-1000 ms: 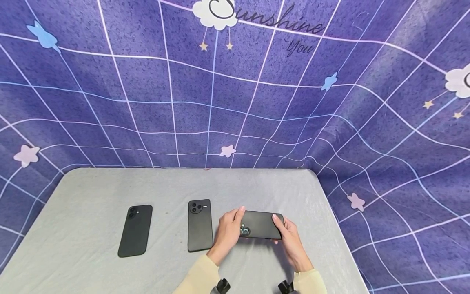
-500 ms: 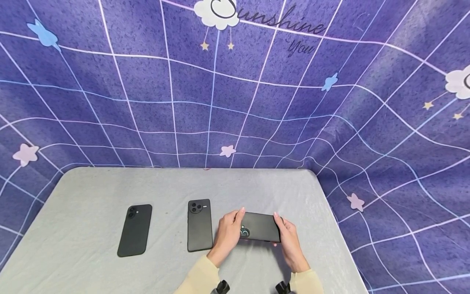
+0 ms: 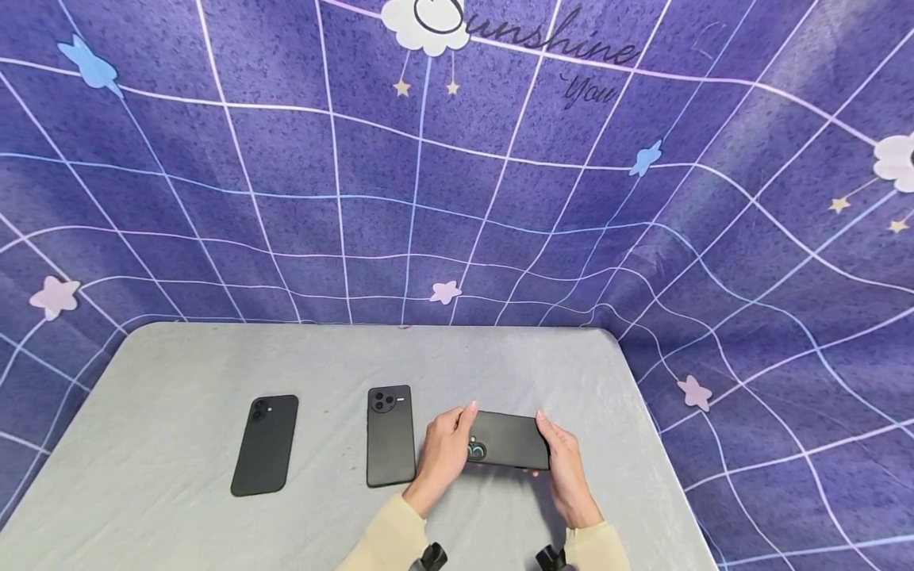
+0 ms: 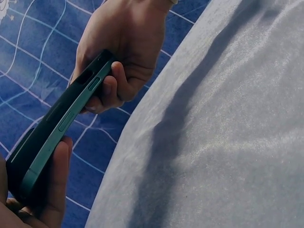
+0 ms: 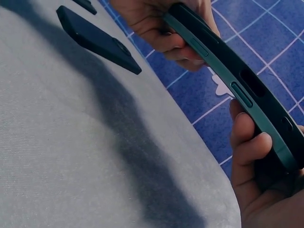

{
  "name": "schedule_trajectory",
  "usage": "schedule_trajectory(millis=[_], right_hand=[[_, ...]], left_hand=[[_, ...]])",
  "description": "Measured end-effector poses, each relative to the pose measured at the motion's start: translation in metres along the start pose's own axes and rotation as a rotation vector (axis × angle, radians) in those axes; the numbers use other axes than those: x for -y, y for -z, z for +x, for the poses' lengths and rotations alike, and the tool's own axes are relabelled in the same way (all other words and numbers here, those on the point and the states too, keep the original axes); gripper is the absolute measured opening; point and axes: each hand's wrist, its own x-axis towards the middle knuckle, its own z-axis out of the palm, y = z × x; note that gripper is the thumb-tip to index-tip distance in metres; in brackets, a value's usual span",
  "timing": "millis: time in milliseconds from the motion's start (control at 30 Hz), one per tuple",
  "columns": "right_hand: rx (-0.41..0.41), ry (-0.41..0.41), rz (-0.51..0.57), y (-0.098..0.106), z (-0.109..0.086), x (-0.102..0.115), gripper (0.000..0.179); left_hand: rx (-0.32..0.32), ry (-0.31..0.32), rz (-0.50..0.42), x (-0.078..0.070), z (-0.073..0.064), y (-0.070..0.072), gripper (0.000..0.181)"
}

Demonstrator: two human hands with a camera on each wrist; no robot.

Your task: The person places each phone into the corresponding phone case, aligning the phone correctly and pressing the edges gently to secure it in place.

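Note:
My two hands hold a phone sideways above the right part of the table. A black phone case lies over its back, with the camera lenses showing beside my left thumb. My left hand grips the camera end, and my right hand grips the other end, thumb at the edge. In the right wrist view, the phone's green side with its buttons is bare, and the case wall with a slot stands behind it. The phone's screen side is hidden in the head view.
A dark phone with a round camera block lies just left of my left hand. Farther left is another black phone. Both rest back-up on the grey cloth-covered table. A purple patterned curtain hangs behind the table.
My right thumb has slid from the case's back to its right end, and that end has dipped slightly. My left hand keeps its hold, nearly still.

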Motion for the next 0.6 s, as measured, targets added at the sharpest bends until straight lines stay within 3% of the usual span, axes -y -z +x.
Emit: schedule_trajectory(millis=[67,167,200,367,433,600], right_hand=[[-0.001,0.004,-0.001,0.000,0.001,0.000,0.042],[-0.004,0.006,0.006,0.000,0.001,0.000,0.042],[-0.005,0.007,0.007,0.000,0.001,0.000,0.043],[-0.008,0.009,0.013,0.000,0.001,0.000,0.044],[-0.010,0.011,0.018,0.000,0.001,0.000,0.044],[-0.020,0.015,0.030,0.000,0.000,0.000,0.043]], left_hand=[[0.019,0.042,-0.002,-0.008,0.000,0.003,0.055],[0.029,0.056,-0.003,-0.006,0.001,0.001,0.055],[0.015,0.024,-0.005,0.002,0.003,-0.003,0.053],[-0.020,-0.040,-0.006,0.017,0.004,-0.010,0.052],[0.008,0.012,-0.020,0.002,0.002,-0.005,0.054],[0.049,0.067,-0.046,-0.013,0.001,-0.001,0.055]])
